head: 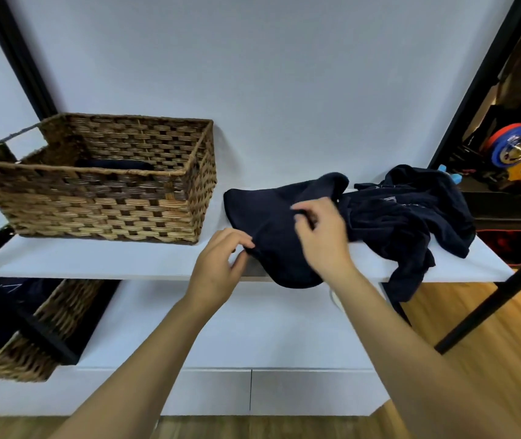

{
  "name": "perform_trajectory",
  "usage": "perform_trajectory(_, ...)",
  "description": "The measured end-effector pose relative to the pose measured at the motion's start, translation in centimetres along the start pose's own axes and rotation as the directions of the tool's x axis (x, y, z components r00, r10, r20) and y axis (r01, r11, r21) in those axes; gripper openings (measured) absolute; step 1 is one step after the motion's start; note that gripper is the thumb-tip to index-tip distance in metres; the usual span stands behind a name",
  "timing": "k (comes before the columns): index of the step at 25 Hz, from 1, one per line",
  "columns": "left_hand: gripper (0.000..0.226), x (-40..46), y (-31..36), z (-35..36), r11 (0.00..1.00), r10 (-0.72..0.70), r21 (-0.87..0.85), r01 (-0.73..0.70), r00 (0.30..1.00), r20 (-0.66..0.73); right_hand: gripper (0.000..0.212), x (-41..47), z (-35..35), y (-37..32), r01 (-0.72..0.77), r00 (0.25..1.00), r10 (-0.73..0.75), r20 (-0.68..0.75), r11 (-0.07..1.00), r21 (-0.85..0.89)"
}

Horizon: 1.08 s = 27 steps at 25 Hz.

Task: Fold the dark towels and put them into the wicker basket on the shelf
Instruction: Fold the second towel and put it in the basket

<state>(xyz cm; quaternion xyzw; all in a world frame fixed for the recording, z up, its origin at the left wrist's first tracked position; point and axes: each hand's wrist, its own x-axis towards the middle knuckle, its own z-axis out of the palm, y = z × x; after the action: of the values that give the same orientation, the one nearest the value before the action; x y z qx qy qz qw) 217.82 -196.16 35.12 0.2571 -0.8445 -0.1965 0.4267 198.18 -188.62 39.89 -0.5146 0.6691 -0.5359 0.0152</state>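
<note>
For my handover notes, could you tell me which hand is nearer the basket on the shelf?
Left. The left hand is just right of the basket; the right hand is farther right.

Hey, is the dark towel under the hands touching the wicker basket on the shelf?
Apart. The head view shows bare white shelf between the wicker basket and the dark towel.

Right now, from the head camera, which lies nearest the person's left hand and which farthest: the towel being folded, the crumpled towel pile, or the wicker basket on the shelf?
From the left hand:
1. Towel being folded: pinched in its fingers, just right.
2. Wicker basket: on the shelf, up and left.
3. Crumpled towel pile: far right, beyond the right hand.
</note>
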Motion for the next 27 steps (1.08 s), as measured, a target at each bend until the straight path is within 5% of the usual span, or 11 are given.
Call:
perform_trajectory(3,0.021,0.9,0.6,0.4,0.998,-0.043,-0.050,0.041,0.998,-0.039,0.021,-2.1,3.6,-1.6,0.074,0.969,-0.078,0.235,0.997,0.023)
perform_trajectory(7,0.021,0.7,0.5,0.4,0.987,-0.136,-0.092,0.134,0.990,-0.019,0.016,-3.2,4.1,-1.6,-0.073,0.968,0.041,0.246,0.990,0.122)
perform_trajectory(13,0.026,1.4,0.3,0.3,0.997,-0.073,0.005,0.073,0.993,0.094,0.017,-3.2,3.3,-0.8,0.137,0.935,-0.119,0.333,0.990,-0.030)
perform_trajectory(16,0.021,1.8,0.3,-0.1,0.994,-0.109,-0.027,0.110,0.993,0.047,0.023,-4.1,2.8,1.5,0.402,0.897,-0.242,0.370,0.793,-0.457)
perform_trajectory(19,0.022,2.0,0.3,-0.7,0.995,-0.096,-0.033,0.097,0.995,0.035,0.027,-5.0,1.3,3.4,0.436,0.893,-0.179,0.412,0.566,-0.699)
perform_trajectory(24,0.022,2.5,0.1,-1.2,0.995,-0.094,-0.019,0.095,0.995,0.011,0.011,-5.3,-2.1,4.3,0.371,0.927,-0.134,0.349,0.441,-0.817)
perform_trajectory(27,0.022,2.9,0.4,-1.3,0.995,-0.097,-0.005,0.097,0.995,0.003,0.035,-5.5,-2.6,4.6,0.386,0.923,-0.161,0.351,0.412,-0.825)
